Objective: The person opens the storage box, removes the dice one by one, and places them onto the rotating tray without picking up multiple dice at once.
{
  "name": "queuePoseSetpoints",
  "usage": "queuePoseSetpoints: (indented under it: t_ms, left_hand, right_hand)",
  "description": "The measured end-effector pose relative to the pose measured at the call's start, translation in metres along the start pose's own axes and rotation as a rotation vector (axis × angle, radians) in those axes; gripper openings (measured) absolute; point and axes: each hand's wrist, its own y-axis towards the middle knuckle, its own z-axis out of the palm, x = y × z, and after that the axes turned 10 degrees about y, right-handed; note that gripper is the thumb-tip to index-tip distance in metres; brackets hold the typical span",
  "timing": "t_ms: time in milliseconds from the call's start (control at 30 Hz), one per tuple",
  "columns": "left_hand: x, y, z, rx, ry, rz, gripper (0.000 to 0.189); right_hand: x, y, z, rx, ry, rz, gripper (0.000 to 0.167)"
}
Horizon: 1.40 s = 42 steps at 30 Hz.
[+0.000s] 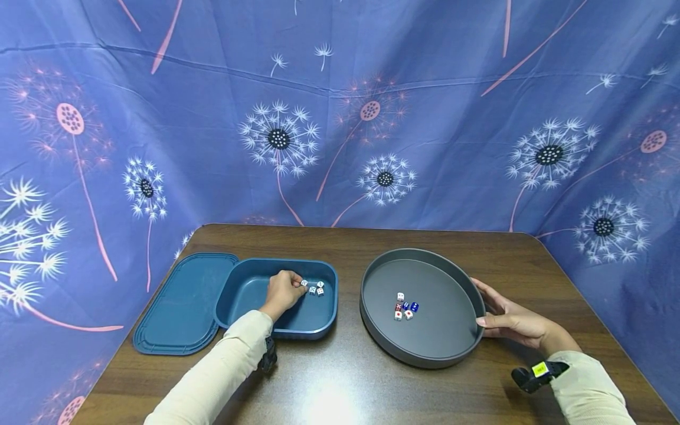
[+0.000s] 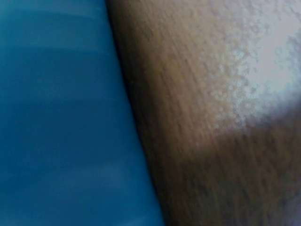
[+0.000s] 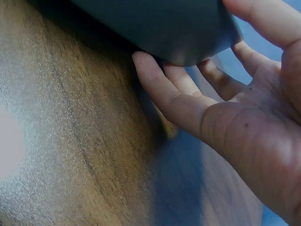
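In the head view my left hand (image 1: 284,291) reaches into a blue plastic box (image 1: 241,295) and pinches a white die (image 1: 304,283) at its fingertips. Three more white dice, one of them a die with dark pips (image 1: 312,290), lie just right of those fingers. My right hand (image 1: 507,319) grips the right side of a round dark grey tray (image 1: 430,336), thumb at the rim. The right wrist view has its fingers (image 3: 157,84) against the tray's lower outer side. Inside the tray sit several dice: white, a red die (image 1: 398,307) and two blue, including a blue die (image 1: 414,307).
A blue lid (image 1: 180,307) lies flat left of the box, partly under its edge. Everything stands on a brown wooden table (image 1: 340,378). Behind it hangs a blue cloth (image 1: 329,147) with dandelion prints. The left wrist view shows only the box's outer wall (image 2: 61,117) and tabletop.
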Motion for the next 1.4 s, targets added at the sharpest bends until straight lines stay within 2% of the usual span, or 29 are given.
queuePoseSetpoints:
  t_ms: [567,1067,1400]
  left_hand:
    - [0.0,0.0,-0.001,0.01,-0.003,-0.011,0.009]
    - [-0.001,-0.002,-0.017,-0.004,-0.01,0.084,0.008]
    - [-0.017,-0.005,-0.03,0.001,-0.04,0.114,0.009]
  right_hand:
    - [-0.002,0.0,-0.001,0.023,0.012,-0.006,0.093]
    - [0.0,0.0,-0.003,0.044,0.016,-0.018,0.093]
    - [0.0,0.0,-0.004,0.069,0.02,-0.03,0.091]
